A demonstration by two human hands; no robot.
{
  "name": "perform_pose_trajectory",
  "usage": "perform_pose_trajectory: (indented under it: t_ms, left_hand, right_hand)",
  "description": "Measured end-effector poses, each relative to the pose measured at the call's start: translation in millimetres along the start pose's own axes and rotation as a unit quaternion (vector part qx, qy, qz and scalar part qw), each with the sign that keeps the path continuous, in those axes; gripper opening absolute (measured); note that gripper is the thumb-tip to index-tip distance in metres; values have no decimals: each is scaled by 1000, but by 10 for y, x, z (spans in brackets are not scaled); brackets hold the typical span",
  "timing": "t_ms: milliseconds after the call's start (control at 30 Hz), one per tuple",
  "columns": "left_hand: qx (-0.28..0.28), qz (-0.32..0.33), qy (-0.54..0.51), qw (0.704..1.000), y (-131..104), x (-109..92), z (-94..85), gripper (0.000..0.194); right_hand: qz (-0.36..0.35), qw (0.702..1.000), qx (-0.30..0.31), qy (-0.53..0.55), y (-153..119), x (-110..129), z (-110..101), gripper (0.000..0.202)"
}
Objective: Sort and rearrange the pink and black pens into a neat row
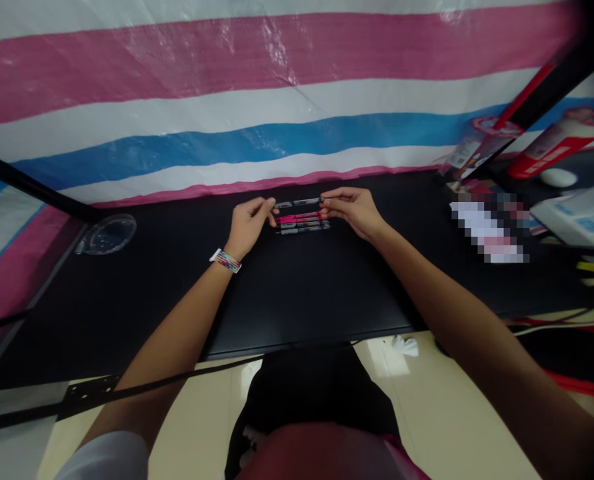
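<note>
Between my two hands a dark pen point(299, 203) lies crosswise, pinched at both ends. My left hand point(251, 223), with a colourful woven band point(225, 260) on the wrist, has thumb and finger closed on its left end. The fingertips of my right hand point(354, 210) grip the other end. Just nearer to me, pink pens point(299, 219) lie side by side on the black table point(307, 287). In front of those is a grey and dark pen point(304, 229), parallel to them. Fingers partly cover the pens' ends.
A clear plastic lid or dish point(109, 235) sits at the left. At the right stand a clear cup point(479, 147) and a red and white cup point(551, 147), near a white rounded object point(558, 177) and a blurred-out paper point(491, 233). A striped sheet point(257, 147) hangs behind the table.
</note>
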State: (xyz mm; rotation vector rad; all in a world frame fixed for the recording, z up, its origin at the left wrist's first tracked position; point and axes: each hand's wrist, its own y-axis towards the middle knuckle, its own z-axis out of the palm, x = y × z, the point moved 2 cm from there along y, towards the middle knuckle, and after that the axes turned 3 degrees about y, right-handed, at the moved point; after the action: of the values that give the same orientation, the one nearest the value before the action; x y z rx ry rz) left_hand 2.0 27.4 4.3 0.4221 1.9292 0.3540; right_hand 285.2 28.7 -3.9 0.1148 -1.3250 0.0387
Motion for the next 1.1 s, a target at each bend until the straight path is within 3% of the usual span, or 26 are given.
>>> perform_pose_trajectory:
  t_ms: [67,167,300,367,567,733,867,1000,1100]
  left_hand:
    - [-1,-7,-7,1000,1,-5,4,44]
    - [1,10,-20,1000,5,-11,4,24]
    - [4,12,-8,1000,12,37,6,33]
    - [0,17,-27,1000,16,74,12,18]
    - [-4,2,-50,999,36,130,25,27]
    - [-20,2,-66,998,45,112,12,22]
    - [-44,-10,-35,998,59,133,-11,39]
    - [-94,-3,-54,994,88,195,-46,5]
    - [-103,-1,-74,992,101,235,-64,11]
  right_hand:
    - [3,1000,-2,3,5,-4,-6,36]
    - [9,1000,-14,5,17,-19,-18,33]
    - [19,1000,-11,10,18,-35,-10,32]
    - [21,1000,-8,11,11,-34,1,32]
    - [18,1000,-15,18,-6,-21,22,29]
    - [21,999,-15,23,-7,-29,26,29]
    - [7,999,-27,30,15,-45,12,27]
    - [-27,997,-65,38,67,-46,-43,20]
    - [-47,994,-94,37,103,-43,-101,18]
